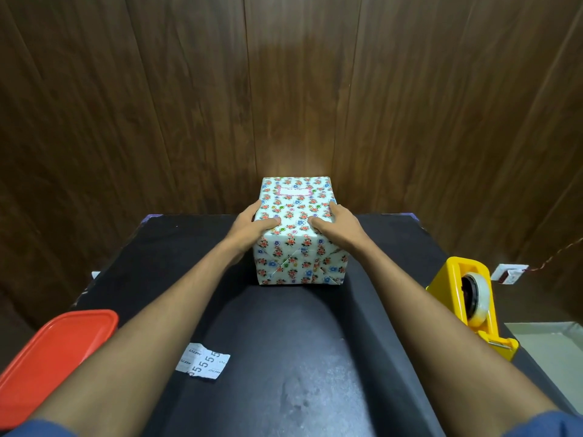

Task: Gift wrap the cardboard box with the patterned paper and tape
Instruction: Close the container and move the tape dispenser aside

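Sitting at the near left edge of the black bench is a red lid, with a torn printed label just right of it. Farther off, the left hand and right hand grip opposite sides of the wrapped box, fingers curled round its edges, thumbs on top. At the right edge stands a yellow tape dispenser.

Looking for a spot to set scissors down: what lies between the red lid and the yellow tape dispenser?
In the head view, both forearms, a printed paper scrap and black tabletop lie between red lid and tape dispenser.
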